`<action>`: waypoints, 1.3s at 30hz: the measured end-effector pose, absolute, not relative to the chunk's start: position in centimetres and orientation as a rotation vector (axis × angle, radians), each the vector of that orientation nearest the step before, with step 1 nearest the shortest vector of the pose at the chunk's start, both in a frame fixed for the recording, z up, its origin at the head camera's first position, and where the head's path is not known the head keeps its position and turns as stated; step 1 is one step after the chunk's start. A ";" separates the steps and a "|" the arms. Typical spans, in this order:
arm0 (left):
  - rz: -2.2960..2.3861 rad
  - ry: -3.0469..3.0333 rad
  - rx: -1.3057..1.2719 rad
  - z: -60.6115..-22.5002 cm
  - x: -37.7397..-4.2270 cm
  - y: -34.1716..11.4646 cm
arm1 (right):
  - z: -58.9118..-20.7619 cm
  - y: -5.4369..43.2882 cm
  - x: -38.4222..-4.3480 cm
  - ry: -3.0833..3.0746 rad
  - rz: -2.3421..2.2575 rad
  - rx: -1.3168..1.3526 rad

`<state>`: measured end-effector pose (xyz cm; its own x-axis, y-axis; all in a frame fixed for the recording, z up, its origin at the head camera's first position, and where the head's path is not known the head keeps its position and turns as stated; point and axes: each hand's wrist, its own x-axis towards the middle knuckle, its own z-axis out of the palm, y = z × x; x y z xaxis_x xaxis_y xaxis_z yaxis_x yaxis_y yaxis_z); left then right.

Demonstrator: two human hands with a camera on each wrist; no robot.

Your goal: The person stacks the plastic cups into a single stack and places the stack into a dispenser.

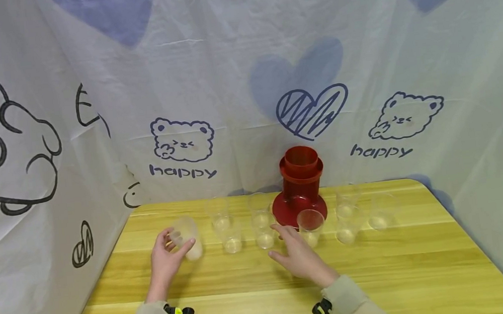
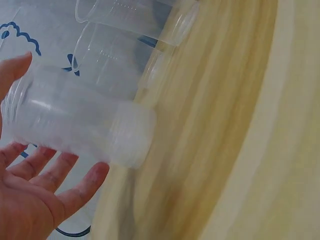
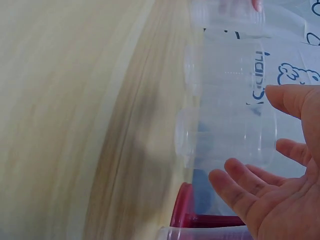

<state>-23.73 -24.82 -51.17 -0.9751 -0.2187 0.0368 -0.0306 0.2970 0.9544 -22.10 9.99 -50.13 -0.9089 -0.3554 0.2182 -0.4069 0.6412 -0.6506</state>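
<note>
My left hand [image 1: 168,254] curls round a stack of clear plastic cups [image 1: 188,239] at the left of the table. In the left wrist view, the thumb lies by the rims of the cup stack [image 2: 80,117] and the fingers are along its other side. My right hand [image 1: 301,257] reaches in front of single clear cups, its fingers spread and thumb apart. One clear cup [image 1: 265,232] is just beyond its fingertips; another clear cup [image 1: 311,224] is to its right. In the right wrist view, nothing lies between the fingers of the right hand [image 3: 280,190].
A red plastic stand with a tube-like top [image 1: 300,185] is behind the cups. More clear cups stand left [image 1: 231,237] and right [image 1: 345,226] of the middle, one cup [image 1: 379,218] farthest right. A printed cloth [image 1: 236,97] hangs behind the wooden table [image 1: 229,305].
</note>
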 end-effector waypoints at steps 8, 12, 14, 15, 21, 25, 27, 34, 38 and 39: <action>-1.755 -2.449 0.136 -51.5 -22.7 -24.5 | -50.4 9.8 -22.4 -2.756 1.127 0.591; -1.739 -2.470 0.074 -51.8 -22.2 -24.0 | -50.5 9.6 -22.7 -2.734 1.125 0.566; -1.750 -2.472 0.046 -51.9 -22.0 -23.8 | -50.6 9.5 -22.9 -2.708 1.129 0.567; -1.756 -2.473 0.031 -52.0 -21.9 -23.6 | -50.7 9.4 -23.0 -2.693 1.130 0.567; -1.826 -2.465 -0.050 -52.0 -21.4 -22.8 | -50.9 9.1 -23.5 -2.633 1.150 0.533; -1.906 -2.461 -0.110 -51.9 -21.1 -22.3 | -50.9 9.0 -23.8 -2.634 1.177 0.498; -1.938 -2.460 -0.136 -51.8 -20.9 -22.1 | -50.9 8.9 -23.9 -2.632 1.202 0.477; -1.994 -2.461 -0.207 -51.8 -20.8 -21.5 | -51.0 8.7 -24.4 -2.601 1.243 0.437; -1.993 -2.466 -0.198 -52.0 -20.8 -21.3 | -51.2 8.7 -24.5 -2.599 1.265 0.427; -1.993 -2.465 -0.197 -52.0 -20.8 -21.2 | -51.1 8.7 -24.5 -2.598 1.275 0.424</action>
